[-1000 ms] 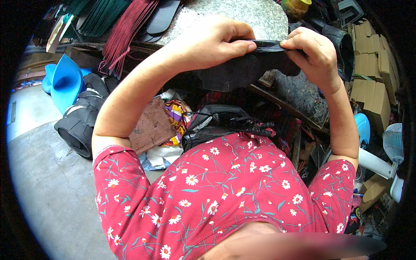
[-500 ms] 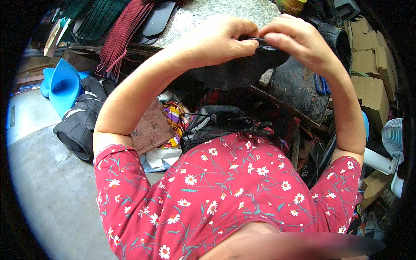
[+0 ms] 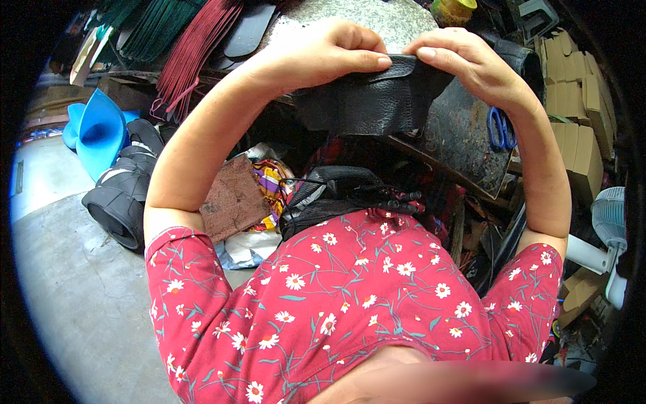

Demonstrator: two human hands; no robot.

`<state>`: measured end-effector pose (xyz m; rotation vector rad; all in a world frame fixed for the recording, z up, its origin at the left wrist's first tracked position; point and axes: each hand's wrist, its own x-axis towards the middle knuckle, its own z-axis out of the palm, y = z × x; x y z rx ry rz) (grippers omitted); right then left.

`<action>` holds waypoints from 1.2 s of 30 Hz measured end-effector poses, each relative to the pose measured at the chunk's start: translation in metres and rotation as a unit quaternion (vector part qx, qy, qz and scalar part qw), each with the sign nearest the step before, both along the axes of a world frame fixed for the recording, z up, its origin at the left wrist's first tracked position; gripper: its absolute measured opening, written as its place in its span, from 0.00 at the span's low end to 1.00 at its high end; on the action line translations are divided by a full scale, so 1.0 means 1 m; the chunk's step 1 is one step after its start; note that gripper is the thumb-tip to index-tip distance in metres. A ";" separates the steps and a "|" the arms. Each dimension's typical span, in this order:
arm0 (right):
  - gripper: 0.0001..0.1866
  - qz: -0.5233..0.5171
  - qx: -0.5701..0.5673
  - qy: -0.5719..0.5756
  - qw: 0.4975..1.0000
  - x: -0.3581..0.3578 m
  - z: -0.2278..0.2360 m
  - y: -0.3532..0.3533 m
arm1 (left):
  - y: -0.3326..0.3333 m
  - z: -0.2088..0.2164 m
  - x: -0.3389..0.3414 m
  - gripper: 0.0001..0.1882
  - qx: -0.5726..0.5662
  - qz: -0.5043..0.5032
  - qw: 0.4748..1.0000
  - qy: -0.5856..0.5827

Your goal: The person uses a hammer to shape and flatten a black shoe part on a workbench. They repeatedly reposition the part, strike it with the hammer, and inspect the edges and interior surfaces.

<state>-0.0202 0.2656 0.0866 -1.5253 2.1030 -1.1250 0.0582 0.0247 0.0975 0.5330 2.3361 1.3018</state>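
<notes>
Both hands are raised over the front edge of the worktable [image 3: 350, 20], gripping a piece of black grained leather [image 3: 380, 104] by its upper edge. My left hand [image 3: 336, 54] pinches that edge with the thumb lying on the near face. On the other side of it, my right hand [image 3: 471, 64] has its thumb and fingers closed at the top right corner. The leather hangs down below the hands with its broad face showing. Blue-handled scissors [image 3: 499, 128] lie on a dark board [image 3: 464, 138] below my right hand.
Bundles of dark red strips [image 3: 195, 57] and green strips [image 3: 158, 30] lie at the far left, beside dark flat sole-shaped pieces [image 3: 249, 30]. Blue curved sheets [image 3: 97, 135] and black rolled pieces [image 3: 118, 212] stand left. Cardboard boxes [image 3: 579, 145] and a fan [image 3: 611, 219] are at right.
The leather has tilted so that its grained face shows more. Both hands have shifted slightly, with a wider gap between them along the edge.
</notes>
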 end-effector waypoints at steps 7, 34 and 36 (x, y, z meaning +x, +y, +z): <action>0.15 -0.017 0.033 0.042 0.998 0.000 -0.002 0.001 | -0.003 -0.003 -0.014 0.20 -0.054 -0.018 0.998 -0.029; 0.16 -0.050 0.012 -0.251 0.967 0.008 0.007 0.017 | -0.016 0.016 0.022 0.18 -0.063 -0.004 0.963 0.262; 0.16 -0.036 0.010 -0.278 0.960 0.009 0.006 0.022 | -0.021 0.015 0.028 0.12 -0.140 -0.035 0.922 0.360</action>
